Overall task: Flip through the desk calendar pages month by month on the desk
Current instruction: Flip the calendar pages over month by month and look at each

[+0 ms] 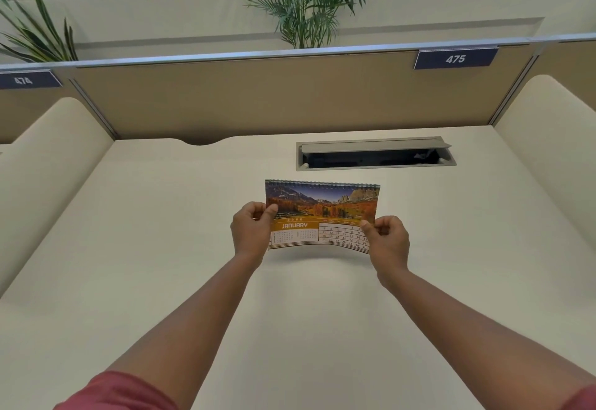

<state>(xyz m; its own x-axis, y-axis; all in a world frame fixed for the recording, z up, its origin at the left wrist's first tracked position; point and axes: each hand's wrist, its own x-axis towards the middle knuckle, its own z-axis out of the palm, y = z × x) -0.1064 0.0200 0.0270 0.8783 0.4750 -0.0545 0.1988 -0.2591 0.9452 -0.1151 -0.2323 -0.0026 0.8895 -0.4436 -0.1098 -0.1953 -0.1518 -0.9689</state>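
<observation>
A spiral-bound desk calendar is held above the cream desk near its middle. Its front page shows an autumn mountain photo, an orange JANUARY band and a date grid. My left hand pinches the calendar's left edge, thumb on the front. Gripping the lower right corner in the same way is my right hand. The bottom edge bows slightly and casts a shadow on the desk below. The pages behind the front one are hidden.
An open grey cable hatch is set into the desk just behind the calendar. A tan partition with labels 474 and 475 closes the back, with rounded side dividers left and right. Plants stand behind the partition.
</observation>
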